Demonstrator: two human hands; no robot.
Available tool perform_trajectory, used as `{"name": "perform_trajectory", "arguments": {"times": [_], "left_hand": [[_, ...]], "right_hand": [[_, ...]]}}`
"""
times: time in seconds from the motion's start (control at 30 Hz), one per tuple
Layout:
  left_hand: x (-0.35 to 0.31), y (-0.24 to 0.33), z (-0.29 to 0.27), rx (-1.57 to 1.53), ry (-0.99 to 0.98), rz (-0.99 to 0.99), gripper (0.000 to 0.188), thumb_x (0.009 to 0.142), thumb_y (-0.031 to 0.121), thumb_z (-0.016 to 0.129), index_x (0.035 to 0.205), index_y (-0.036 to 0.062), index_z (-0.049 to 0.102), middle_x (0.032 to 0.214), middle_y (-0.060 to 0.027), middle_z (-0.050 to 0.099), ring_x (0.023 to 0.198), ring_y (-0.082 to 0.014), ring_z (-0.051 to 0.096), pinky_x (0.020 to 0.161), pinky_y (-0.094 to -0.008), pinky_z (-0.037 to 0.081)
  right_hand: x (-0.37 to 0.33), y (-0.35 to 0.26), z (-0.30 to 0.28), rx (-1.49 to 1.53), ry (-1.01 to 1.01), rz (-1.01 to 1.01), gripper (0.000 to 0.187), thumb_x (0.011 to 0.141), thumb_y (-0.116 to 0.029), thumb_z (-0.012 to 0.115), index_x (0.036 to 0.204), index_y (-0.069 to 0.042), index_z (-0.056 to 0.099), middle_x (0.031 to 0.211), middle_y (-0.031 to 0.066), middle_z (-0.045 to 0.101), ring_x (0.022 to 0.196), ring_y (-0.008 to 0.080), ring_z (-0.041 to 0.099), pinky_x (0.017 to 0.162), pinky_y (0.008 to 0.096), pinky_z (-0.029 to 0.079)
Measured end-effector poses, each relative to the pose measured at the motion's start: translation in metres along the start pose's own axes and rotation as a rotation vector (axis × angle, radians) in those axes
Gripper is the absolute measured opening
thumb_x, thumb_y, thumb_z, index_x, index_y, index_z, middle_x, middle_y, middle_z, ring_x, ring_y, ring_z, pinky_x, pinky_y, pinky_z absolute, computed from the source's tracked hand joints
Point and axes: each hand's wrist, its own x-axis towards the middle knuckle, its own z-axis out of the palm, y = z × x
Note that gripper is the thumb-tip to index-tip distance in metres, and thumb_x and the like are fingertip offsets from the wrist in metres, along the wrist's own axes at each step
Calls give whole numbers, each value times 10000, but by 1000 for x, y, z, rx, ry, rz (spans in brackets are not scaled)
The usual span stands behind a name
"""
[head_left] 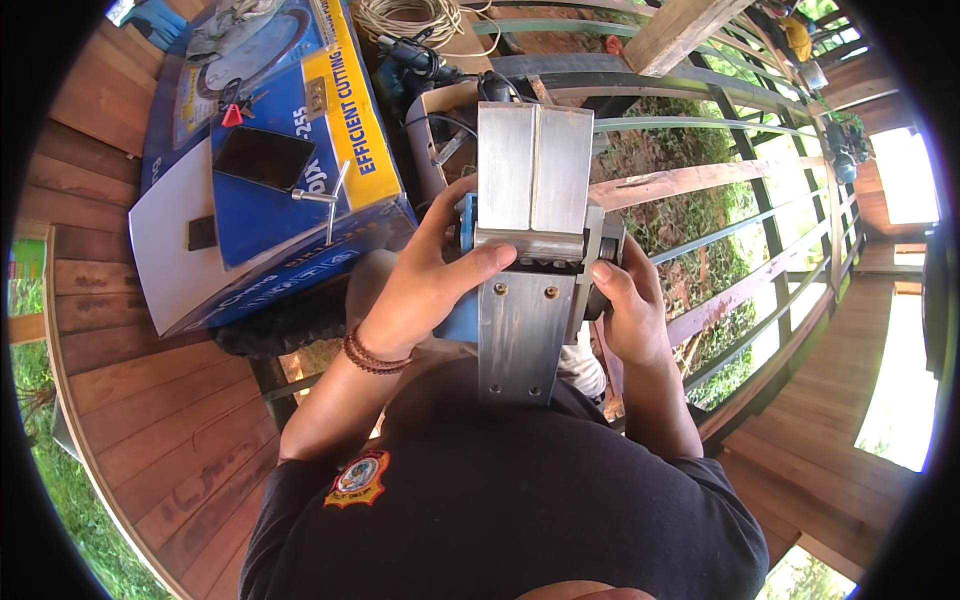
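An electric hand planer (pixel 520 340) is held in front of my chest, its bare metal sole facing up. Two smooth plates make up the sole, with a dark gap across the middle where the blade sits. My left hand (pixel 425 285) is closed round the blue body at the left, its thumb lying by that gap. On the other side, my right hand (pixel 636 310) grips the planer near a dark round part, thumb on top. The fingers of both hands are partly hidden behind the tool.
At the left stands a blue and yellow cardboard box (pixel 375 120). It bears a black phone (pixel 262 158), a T-handled wrench (pixel 328 198), a red clip (pixel 233 115) and a white sheet (pixel 165 245). Coiled cable (pixel 410 22) lies beyond. Metal and wooden bars over open ground run off to the right.
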Motion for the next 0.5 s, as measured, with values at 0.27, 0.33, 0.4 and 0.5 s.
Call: {"name": "perform_trajectory", "arguments": {"times": [0.27, 0.33, 0.4, 0.5], "left_hand": [[0, -1, 1, 16, 9, -7, 830, 912, 267, 867, 1544, -24, 415, 1381, -144, 606, 1304, -207, 557, 1109, -344, 452], [-1, -2, 1, 54, -3, 10, 839, 900, 270, 879, 1541, -18, 421, 1366, -142, 614, 1293, -210, 565, 1107, -350, 455], [-4, -1, 1, 76, -9, 29, 855, 885, 272, 893, 1542, -11, 423, 1352, -140, 621, 1280, -210, 575, 1103, -353, 461], [-6, -4, 1, 132, -12, 91, 864, 874, 266, 900, 1543, -2, 425, 1346, -143, 625, 1264, -207, 586, 1087, -348, 474]], "right_hand": [[-6, 6, -7, -90, 4, -20, 801, 954, -346, 728, 1551, 108, 445, 1504, 187, 568, 1423, 243, 481, 1217, 396, 314], [-8, 9, -9, -110, 10, -31, 841, 945, -377, 739, 1557, 114, 435, 1521, 196, 554, 1447, 250, 462, 1229, 402, 298], [-12, 10, -9, -123, 23, -16, 884, 935, -416, 748, 1561, 117, 425, 1540, 204, 538, 1468, 260, 445, 1237, 407, 287], [-16, 8, -6, -77, 22, -10, 940, 921, -463, 758, 1566, 126, 411, 1573, 214, 508, 1498, 275, 418, 1252, 419, 265]]}}
